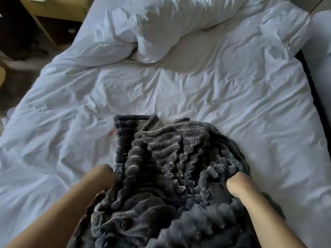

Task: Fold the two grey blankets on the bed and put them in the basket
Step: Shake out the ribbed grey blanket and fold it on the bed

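1. Grey blanket [170,158], ribbed and plush, lies bunched in a loose heap on the near part of the bed [250,113], its far edge spread over the white sheet and its near end running out of the bottom of the head view; only one grey blanket can be made out.
2. Left hand [102,174] sits at the blanket's left edge, fingers curled into the pile and clamped on the fabric, fingertips hidden; the bare forearm crosses the lower left corner.
3. Right hand [238,185] digs into the folds on the blanket's right side, fingers buried and closed on the cloth.
4. A brown scalloped edge [95,203] shows just beside the blanket under the left forearm; whether it is a basket rim cannot be told, nor whether any of the blanket lies inside it.
5. A crumpled white duvet [170,27] is heaped at the far end of the bed; a small red-and-white tag [112,134] peeks out at the blanket's left edge.
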`<move>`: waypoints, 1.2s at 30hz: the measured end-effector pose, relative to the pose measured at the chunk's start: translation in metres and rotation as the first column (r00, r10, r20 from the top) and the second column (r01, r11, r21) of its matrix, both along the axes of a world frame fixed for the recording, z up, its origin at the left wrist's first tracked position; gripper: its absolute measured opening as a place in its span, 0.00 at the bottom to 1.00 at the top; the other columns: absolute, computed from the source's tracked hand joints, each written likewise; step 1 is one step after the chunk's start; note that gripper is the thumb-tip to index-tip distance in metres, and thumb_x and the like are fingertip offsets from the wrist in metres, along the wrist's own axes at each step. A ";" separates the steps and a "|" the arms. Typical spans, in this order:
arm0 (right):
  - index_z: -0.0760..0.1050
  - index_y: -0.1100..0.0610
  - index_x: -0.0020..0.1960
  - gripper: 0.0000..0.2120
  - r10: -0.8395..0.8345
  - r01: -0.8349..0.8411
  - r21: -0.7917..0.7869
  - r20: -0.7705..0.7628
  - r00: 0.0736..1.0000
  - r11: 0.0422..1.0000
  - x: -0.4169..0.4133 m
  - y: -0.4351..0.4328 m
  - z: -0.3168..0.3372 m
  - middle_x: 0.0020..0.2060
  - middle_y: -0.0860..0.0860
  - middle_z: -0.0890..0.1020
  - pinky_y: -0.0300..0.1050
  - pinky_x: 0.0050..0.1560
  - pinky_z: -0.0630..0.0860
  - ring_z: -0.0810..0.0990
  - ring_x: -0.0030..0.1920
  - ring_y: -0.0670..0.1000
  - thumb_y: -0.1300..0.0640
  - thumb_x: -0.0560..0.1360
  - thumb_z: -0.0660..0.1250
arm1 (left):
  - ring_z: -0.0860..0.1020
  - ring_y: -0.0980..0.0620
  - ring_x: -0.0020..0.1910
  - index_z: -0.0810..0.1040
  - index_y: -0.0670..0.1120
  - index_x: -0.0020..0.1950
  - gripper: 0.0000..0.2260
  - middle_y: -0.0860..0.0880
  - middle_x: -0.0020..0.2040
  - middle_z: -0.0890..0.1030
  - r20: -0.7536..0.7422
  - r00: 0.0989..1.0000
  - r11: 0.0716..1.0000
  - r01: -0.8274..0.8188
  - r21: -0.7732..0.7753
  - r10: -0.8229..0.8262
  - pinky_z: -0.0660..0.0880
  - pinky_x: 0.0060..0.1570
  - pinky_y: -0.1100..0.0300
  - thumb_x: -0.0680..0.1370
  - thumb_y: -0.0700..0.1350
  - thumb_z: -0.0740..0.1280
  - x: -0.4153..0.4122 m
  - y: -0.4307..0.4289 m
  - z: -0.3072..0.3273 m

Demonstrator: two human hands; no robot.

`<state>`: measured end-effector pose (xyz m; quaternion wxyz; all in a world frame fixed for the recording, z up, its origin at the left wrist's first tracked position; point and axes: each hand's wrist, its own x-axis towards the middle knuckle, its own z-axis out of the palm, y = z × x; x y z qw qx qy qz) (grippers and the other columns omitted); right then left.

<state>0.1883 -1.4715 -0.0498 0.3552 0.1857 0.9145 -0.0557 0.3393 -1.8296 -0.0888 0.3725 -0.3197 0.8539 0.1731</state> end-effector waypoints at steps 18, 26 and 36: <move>0.79 0.52 0.38 0.06 -0.793 0.211 -0.974 0.063 0.606 0.084 0.002 -0.033 0.115 0.38 0.51 0.83 0.42 0.34 0.75 0.80 0.39 0.55 0.61 0.67 0.65 | 0.85 0.43 0.42 0.84 0.53 0.44 0.10 0.44 0.42 0.86 -0.345 0.211 0.391 -0.248 0.886 0.915 0.82 0.42 0.48 0.73 0.57 0.67 -0.041 0.071 0.111; 0.80 0.62 0.59 0.21 -0.292 0.318 -0.900 0.403 0.867 -0.298 0.120 -0.082 0.198 0.56 0.64 0.82 0.53 0.52 0.80 0.82 0.57 0.61 0.49 0.73 0.66 | 0.81 0.57 0.34 0.82 0.51 0.38 0.09 0.53 0.33 0.83 -0.476 0.429 0.528 -0.003 0.849 0.768 0.75 0.34 0.67 0.75 0.40 0.67 0.011 0.158 0.223; 0.81 0.63 0.55 0.19 -0.274 0.299 -0.916 0.369 0.888 -0.267 0.139 -0.039 0.271 0.45 0.63 0.85 0.51 0.42 0.82 0.85 0.43 0.62 0.60 0.65 0.69 | 0.82 0.33 0.48 0.80 0.35 0.49 0.19 0.33 0.48 0.83 -0.413 0.362 0.483 -0.125 0.867 0.836 0.78 0.51 0.38 0.77 0.53 0.69 0.047 0.202 0.298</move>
